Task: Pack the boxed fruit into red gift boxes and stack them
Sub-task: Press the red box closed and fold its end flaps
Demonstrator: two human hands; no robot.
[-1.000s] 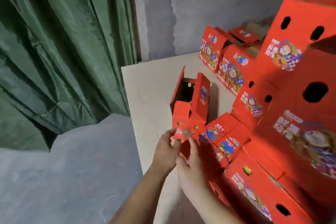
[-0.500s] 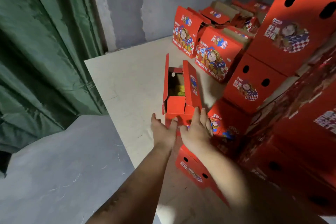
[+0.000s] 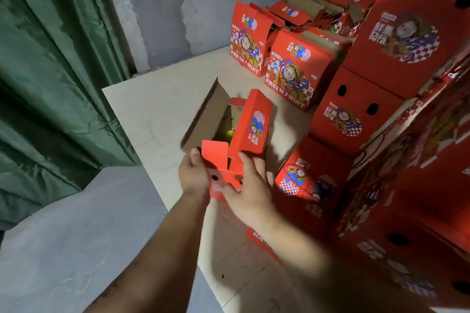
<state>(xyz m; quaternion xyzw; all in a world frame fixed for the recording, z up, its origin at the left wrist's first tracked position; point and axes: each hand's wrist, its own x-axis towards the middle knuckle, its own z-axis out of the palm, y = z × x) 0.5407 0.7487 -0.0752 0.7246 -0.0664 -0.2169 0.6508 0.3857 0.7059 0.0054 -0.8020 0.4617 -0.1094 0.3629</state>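
Centre of frame, on pale worktop (image 3: 152,109): one red gift box (image 3: 236,140), top flaps up, yellow-green fruit (image 3: 230,132) visible inside; packed, not yet closed or stacked.
Left hand (image 3: 194,174): thumb and fingers pinching near end flap.
Right hand (image 3: 248,185): fingers spread, pressing box's near face and long flap.
Right of frame: stack of closed boxes (image 3: 396,40); judged done.
Upper right, by wall: open boxes (image 3: 292,66); contents hidden, apparently left to do.
Left of frame: green curtain (image 3: 50,71).
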